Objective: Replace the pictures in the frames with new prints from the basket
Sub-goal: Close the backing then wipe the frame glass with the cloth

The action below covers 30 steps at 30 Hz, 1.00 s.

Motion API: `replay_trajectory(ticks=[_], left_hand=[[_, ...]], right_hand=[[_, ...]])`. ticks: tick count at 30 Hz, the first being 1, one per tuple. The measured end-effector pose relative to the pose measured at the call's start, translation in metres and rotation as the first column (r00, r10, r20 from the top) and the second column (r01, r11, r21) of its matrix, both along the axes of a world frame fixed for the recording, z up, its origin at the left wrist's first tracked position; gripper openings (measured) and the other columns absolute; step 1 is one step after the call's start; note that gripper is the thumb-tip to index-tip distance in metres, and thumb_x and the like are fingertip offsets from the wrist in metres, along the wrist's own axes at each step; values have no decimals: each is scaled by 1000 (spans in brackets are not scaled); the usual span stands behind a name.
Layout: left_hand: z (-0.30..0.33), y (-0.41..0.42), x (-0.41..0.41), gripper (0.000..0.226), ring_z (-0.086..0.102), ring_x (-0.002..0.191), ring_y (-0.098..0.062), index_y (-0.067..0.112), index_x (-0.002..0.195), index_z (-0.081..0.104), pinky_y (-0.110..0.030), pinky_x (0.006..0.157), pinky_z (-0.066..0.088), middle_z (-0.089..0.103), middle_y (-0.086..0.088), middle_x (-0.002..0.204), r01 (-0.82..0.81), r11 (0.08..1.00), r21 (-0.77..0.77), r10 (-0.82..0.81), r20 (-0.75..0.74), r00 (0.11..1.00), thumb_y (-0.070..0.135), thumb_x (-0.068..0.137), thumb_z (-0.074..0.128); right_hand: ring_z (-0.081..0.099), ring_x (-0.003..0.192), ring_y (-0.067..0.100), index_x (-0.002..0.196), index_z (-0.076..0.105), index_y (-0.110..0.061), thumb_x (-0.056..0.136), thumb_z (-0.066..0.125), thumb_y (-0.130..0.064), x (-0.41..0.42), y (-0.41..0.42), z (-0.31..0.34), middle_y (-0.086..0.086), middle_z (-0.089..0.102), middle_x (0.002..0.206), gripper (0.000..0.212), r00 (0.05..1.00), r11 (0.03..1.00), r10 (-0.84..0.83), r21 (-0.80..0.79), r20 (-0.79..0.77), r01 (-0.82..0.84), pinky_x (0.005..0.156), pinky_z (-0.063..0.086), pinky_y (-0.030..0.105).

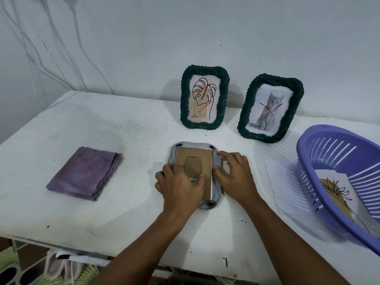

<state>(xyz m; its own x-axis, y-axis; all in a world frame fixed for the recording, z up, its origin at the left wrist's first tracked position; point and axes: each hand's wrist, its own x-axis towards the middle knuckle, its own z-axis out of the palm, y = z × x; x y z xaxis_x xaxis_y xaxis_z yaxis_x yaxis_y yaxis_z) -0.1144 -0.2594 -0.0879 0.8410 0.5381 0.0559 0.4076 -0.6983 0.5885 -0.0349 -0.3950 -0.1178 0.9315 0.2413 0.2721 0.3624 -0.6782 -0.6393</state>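
A grey woven frame (217, 197) lies face down mid-table, its brown cardboard backing (195, 159) facing up. My left hand (180, 186) rests flat on the backing's lower left part. My right hand (236, 175) has its curled fingertips at the backing's right edge. Two dark green woven frames stand against the wall: one (204, 97) shows a leaf drawing crossed in red, the other (270, 109) a kitten photo crossed in red. The purple slotted basket (333, 140) at the right holds prints, the top one (337, 194) a line drawing on white.
A folded purple cloth (86, 172) lies on the left of the white table (102, 124). A white sheet (285, 186) lies flat beside and partly under the basket. The table's front edge runs just under my forearms.
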Motion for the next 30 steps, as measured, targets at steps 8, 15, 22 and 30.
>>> replay_trajectory(ticks=[8,15,22,30], left_hand=[[2,0,0,58,36,114,-29,9,115,52,-39,92,32,46,-10,122,-2,1000,-26,2,4,1000,52,77,64],[2,-1,-1,59,36,114,-29,8,116,52,-39,92,32,46,-10,122,-2,1000,-9,2,5,1000,51,77,64],[0,-4,0,60,36,114,-29,8,117,52,-38,91,32,45,-11,122,-9,1000,17,9,-8,1000,52,78,63],[0,-3,2,62,36,114,-30,6,117,51,-39,92,33,45,-12,122,6,999,34,-5,-28,1000,53,78,62]], right_hand=[[42,107,15,121,60,-20,82,64,-29,0,0,0,-2,54,111,40,1000,1000,10,-15,-3,-10,91,38,28],[42,106,14,120,60,-20,82,65,-29,0,-1,0,-2,54,111,39,1000,1000,9,-18,4,-9,89,39,27],[42,108,15,121,60,-19,83,64,-30,0,-1,0,-1,55,113,40,1000,1000,13,-21,-13,-13,92,41,31],[43,108,16,121,60,-20,83,64,-30,0,-1,0,-1,55,113,40,1000,999,8,-32,-11,-9,92,41,31]])
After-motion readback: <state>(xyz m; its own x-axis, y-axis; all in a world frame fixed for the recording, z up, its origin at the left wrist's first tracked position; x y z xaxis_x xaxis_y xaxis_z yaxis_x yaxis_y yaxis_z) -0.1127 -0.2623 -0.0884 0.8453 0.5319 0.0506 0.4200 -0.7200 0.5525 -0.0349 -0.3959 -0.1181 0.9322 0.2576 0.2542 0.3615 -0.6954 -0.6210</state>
